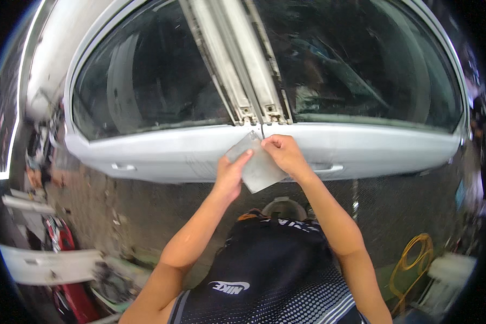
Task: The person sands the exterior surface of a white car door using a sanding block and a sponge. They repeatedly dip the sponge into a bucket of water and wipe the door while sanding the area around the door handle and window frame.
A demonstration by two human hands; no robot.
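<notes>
A thin grey sheet (pixel 260 171), sandpaper-like in look, is tilted in front of the pale silver-white car side. My left hand (pixel 231 174) grips its left edge, with the thumb lying on top and the other fingers hidden underneath. At the upper right edge, my right hand (pixel 284 154) is closed in a pinch on the same sheet, its fingers curled. Just beyond the sheet, the front and rear car doors (pixel 162 146) meet at a narrow seam below the bare window pillars (pixel 229 54).
Dark side windows (pixel 151 75) fill the far side. Door handles (pixel 123 167) stick out on both sides. A loose white panel (pixel 48 264) and red parts (pixel 78 302) lie at the lower left. On the right floor is a coiled yellow hose (pixel 413 259). A round container (pixel 284 208) stands close before me.
</notes>
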